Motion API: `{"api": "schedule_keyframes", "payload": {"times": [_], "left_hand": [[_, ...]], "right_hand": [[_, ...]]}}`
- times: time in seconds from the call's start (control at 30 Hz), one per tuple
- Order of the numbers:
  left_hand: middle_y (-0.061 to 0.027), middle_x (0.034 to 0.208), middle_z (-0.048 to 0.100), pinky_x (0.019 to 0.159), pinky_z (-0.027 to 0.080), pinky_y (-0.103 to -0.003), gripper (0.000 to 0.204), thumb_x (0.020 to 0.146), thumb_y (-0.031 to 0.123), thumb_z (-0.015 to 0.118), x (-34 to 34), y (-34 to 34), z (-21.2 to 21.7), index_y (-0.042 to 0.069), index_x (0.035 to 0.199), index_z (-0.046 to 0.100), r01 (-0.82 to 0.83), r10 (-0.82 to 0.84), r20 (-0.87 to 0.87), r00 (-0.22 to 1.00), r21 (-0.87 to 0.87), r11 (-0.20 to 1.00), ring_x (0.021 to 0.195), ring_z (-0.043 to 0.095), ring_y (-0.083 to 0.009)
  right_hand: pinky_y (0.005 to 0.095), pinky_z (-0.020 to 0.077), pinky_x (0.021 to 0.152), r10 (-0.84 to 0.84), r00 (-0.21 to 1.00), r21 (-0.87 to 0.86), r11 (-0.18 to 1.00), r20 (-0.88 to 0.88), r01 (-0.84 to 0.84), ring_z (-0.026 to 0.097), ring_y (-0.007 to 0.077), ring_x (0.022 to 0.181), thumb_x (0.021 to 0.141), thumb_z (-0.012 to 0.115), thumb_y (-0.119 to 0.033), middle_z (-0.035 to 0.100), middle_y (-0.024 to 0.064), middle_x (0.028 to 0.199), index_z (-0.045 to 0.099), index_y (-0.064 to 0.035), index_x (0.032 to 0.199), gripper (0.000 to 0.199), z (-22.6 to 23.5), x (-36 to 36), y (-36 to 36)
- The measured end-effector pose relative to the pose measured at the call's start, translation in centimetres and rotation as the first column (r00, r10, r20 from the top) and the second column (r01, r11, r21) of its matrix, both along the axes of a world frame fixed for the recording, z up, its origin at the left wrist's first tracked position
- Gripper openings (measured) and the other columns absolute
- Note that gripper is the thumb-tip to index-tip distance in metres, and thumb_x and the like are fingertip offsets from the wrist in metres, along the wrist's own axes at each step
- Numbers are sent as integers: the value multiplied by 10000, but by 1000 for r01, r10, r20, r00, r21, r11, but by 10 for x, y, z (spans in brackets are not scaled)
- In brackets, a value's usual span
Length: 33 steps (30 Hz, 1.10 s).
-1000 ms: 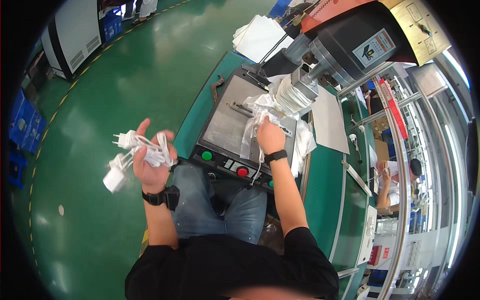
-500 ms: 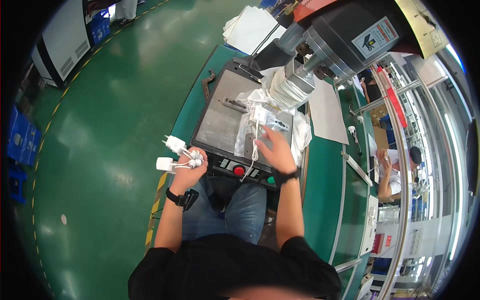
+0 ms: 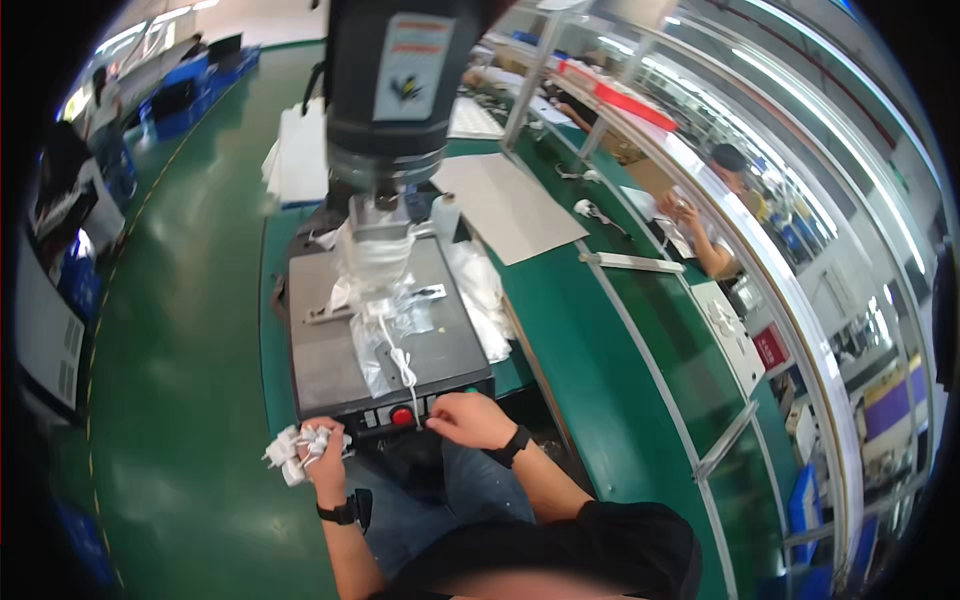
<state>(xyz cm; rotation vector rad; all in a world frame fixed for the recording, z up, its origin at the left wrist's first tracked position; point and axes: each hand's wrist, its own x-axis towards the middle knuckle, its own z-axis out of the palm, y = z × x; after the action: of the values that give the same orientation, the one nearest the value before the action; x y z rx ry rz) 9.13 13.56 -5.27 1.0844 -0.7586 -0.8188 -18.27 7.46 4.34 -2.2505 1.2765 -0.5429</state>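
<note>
My left hand point(image 3: 327, 462) is closed around several white plug chargers point(image 3: 290, 455) with bundled cables, left of the machine's front edge. My right hand point(image 3: 475, 418), fingers curled and nothing visible in them, is at the front panel beside the green button point(image 3: 472, 392). A red button point(image 3: 401, 415) lies left of its fingertips. On the metal machine table point(image 3: 320, 350), a white cable point(image 3: 403, 362) trails over clear plastic film point(image 3: 370, 355) and hangs past the front edge. A wrapped pressing head point(image 3: 378, 250) hangs low above the film; what lies under it is blurred.
The machine's black upper body point(image 3: 390, 140) towers above. A green bench point(image 3: 570, 330) runs along the right, bearing a pale sheet point(image 3: 510, 205) and a metal bar point(image 3: 632, 262). White plastic bags point(image 3: 480, 300) bunch beside the machine. Across the bench sits another person point(image 3: 715, 245).
My view has tilted up and swung right. My right hand has drawn back from the cable on the machine table to the front panel. The chargers stay in my left hand.
</note>
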Motion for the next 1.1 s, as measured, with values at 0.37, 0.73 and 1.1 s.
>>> {"api": "schedule_keyframes", "payload": {"times": [0.37, 0.73, 1.1], "left_hand": [[-161, 1293, 508, 1058, 362, -364, 207, 858, 24, 641, -18, 65, 101, 36, 1037, 537, 113, -34, 446, 894, -153, 982, 1190, 491, -251], [-171, 1357, 543, 1041, 409, -375, 536, 948, 189, 617, -54, 25, 118, -35, 1404, 445, 673, -697, 307, 648, 197, 713, 1189, 558, -263], [-126, 1225, 642, 946, 483, -327, 346, 1003, 158, 544, -127, -25, 91, -6, 1308, 544, 966, -907, 378, 186, 96, 238, 1063, 633, -194]], "right_hand": [[392, 452, 995, 562, 620, 70, 708, 548, -703, 537, 369, 1223, 800, 704, -110, 559, 202, 1303, 502, -34, 1317, 560, 28, 122, 44], [305, 490, 780, 330, 548, 172, 718, 769, -675, 583, 144, 900, 865, 518, 27, 640, 44, 978, 604, -11, 1111, 263, 119, 11, 8], [260, 301, 437, -394, -42, 214, 404, 918, 889, 356, 65, 486, 867, 499, -33, 417, -66, 631, 611, -92, 969, 162, 120, -360, 215]]}}
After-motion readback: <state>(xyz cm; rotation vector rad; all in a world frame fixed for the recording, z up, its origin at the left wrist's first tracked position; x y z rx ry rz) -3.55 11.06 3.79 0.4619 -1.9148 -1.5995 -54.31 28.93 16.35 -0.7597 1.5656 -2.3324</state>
